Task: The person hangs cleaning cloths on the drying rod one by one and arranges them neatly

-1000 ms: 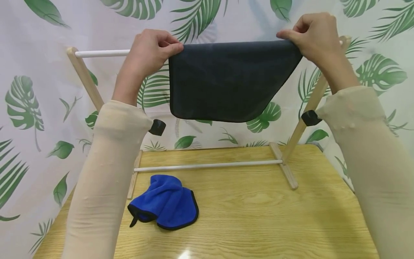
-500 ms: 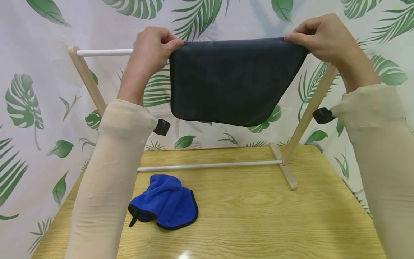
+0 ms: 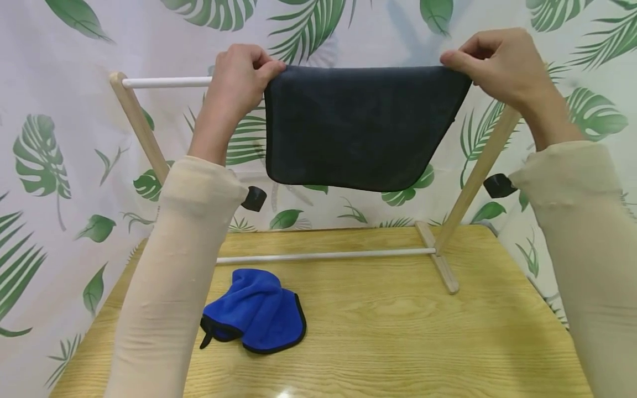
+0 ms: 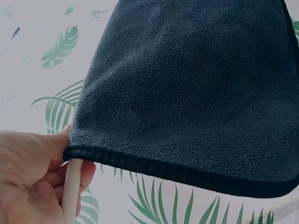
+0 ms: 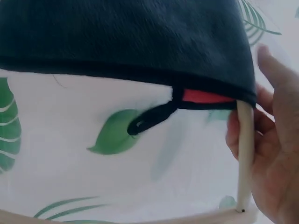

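A dark grey-navy towel (image 3: 363,127) with black edging hangs folded over the top white rod (image 3: 166,82) of a rack. At the towel's upper left corner, my left hand (image 3: 239,77) pinches the cloth where it crosses the rod. My right hand (image 3: 507,69) holds the upper right corner, thumb in front and fingers behind the rod in the right wrist view. A black hanging loop (image 5: 154,116) and a strip of red underside (image 5: 208,96) show there below the edging. Most of the towel's back layer is hidden.
A crumpled blue towel (image 3: 259,312) with black edging lies on the wooden table (image 3: 398,331), left of centre. The rack's wooden legs (image 3: 478,177) and lower white rod (image 3: 323,256) stand at the back. Behind hangs a leaf-printed cloth (image 3: 40,265).
My right hand has moved right along the towel's top edge, and the towel's top is drawn straighter and wider. My left hand has shifted slightly right. The blue towel has not moved.
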### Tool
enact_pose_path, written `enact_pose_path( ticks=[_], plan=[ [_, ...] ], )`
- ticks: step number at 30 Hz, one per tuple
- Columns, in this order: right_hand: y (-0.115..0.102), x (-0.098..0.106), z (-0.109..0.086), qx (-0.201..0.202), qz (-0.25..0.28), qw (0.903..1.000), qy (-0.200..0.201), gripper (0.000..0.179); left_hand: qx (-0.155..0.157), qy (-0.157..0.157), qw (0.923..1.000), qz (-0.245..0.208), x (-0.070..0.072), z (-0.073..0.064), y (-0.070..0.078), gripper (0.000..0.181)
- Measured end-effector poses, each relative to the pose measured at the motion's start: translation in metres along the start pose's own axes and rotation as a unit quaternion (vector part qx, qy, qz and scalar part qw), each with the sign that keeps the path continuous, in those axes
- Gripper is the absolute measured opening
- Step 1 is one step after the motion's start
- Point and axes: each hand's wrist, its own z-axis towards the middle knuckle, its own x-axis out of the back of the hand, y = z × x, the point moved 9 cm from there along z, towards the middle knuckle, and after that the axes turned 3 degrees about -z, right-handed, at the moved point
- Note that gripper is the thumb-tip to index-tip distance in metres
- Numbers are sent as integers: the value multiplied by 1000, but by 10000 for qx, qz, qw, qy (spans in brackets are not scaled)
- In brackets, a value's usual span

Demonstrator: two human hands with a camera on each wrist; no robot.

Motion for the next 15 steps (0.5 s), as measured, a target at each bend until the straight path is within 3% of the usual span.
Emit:
enact_pose_path(
  ticks=[4, 9, 15],
  plan=[
    [-1, 4, -2, 280, 153, 9991, -269, 11, 32, 27, 10000, 20, 1, 1, 1, 36],
    [-2, 2, -2, 270, 199, 9977, -583, 12, 226, 131, 9996, -85, 0, 2, 0, 34],
    [-2, -4, 2, 48, 419, 9968, -672, 19, 422, 626, 9966, -334, 1, 4, -4, 32]
  ],
)
